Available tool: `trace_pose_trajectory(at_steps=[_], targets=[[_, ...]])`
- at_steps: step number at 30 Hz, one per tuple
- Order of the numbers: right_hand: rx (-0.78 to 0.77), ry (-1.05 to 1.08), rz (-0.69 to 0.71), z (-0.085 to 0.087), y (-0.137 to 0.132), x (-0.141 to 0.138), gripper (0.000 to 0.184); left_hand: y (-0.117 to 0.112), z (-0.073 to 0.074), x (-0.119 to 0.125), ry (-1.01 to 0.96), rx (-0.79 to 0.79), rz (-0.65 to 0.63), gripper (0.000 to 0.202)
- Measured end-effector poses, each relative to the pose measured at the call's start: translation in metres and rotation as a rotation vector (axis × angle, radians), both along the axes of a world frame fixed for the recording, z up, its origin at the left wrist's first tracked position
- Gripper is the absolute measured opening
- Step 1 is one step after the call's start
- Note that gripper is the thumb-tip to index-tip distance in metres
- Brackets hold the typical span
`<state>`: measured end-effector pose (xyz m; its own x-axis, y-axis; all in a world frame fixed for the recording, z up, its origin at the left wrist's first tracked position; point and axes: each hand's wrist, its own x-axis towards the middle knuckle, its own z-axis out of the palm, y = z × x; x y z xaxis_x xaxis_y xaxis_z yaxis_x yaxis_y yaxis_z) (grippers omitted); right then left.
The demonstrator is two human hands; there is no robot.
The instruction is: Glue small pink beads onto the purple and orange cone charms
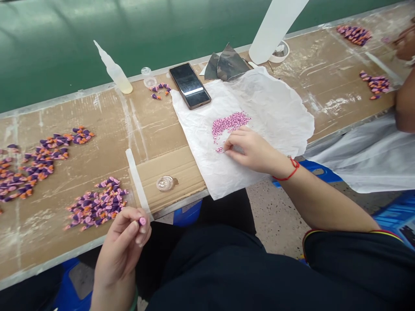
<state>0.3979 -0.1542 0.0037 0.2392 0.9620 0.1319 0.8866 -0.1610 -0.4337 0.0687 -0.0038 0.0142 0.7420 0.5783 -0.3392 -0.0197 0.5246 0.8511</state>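
Observation:
My left hand (125,242) is closed in a pinch on a small pink-purple piece (142,221), held over the table's near edge. My right hand (251,149), with a red string at the wrist, rests on crumpled white paper (275,108). Its fingertips are pressed together at the lower end of a heap of tiny pink beads (228,124); whether they hold one is hidden. A pile of purple, pink and orange pieces (95,205) lies just beyond my left hand.
More such pieces (39,160) spread at the left. A black phone (189,85), a squeeze bottle (113,69), two small clear lids (165,183) and a white tube (274,28) stand on the cardboard-covered table (155,129). Another person's arm (405,103) is at the right.

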Motion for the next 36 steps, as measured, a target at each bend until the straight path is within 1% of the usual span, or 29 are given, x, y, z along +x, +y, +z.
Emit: trace_pose_trajectory(at_steps=[3,7,10,13,15,17,19,21,23,24,26,28,32,36], targets=[[0.000,0.005,0.004,-0.002,0.002,-0.001,0.012,-0.002,0.002,-0.002,-0.009,0.034,0.004,0.012],[-0.008,-0.032,-0.002,-0.004,0.005,-0.003,0.014,-0.006,0.007,-0.005,0.027,0.126,-0.002,0.010],[-0.016,-0.127,0.022,-0.004,0.007,-0.006,0.017,-0.010,0.011,-0.007,0.068,0.185,-0.022,0.009],[-0.052,-0.242,0.031,-0.007,0.009,-0.010,0.018,-0.016,0.013,-0.004,0.078,0.223,0.009,0.010],[-0.068,-0.281,0.015,-0.010,0.009,-0.013,0.020,-0.020,0.013,0.001,0.108,0.263,0.017,0.010],[-0.062,-0.294,-0.002,-0.011,0.007,-0.016,0.022,-0.024,0.013,0.010,0.165,0.352,-0.008,0.008],[-0.031,-0.274,0.009,-0.007,0.004,-0.021,0.023,-0.028,0.015,0.025,0.208,0.486,-0.065,0.008],[0.020,-0.212,0.065,0.003,0.001,-0.029,0.021,-0.030,0.019,0.046,0.203,0.619,-0.139,0.011],[0.072,-0.120,0.148,0.016,-0.001,-0.040,0.018,-0.032,0.023,0.068,0.168,0.697,-0.208,0.012],[0.095,-0.077,0.187,0.023,-0.001,-0.047,0.018,-0.032,0.025,0.078,0.151,0.705,-0.237,0.012],[0.118,-0.022,0.243,0.037,-0.001,-0.058,0.017,-0.033,0.026,0.094,0.128,0.674,-0.287,0.012],[0.118,-0.010,0.281,0.046,0.000,-0.066,0.017,-0.033,0.025,0.102,0.112,0.608,-0.318,0.012],[0.100,-0.051,0.349,0.055,0.002,-0.075,0.019,-0.033,0.025,0.102,0.077,0.475,-0.328,0.013],[0.080,-0.138,0.369,0.057,0.005,-0.080,0.021,-0.033,0.026,0.100,0.057,0.433,-0.316,0.015]])
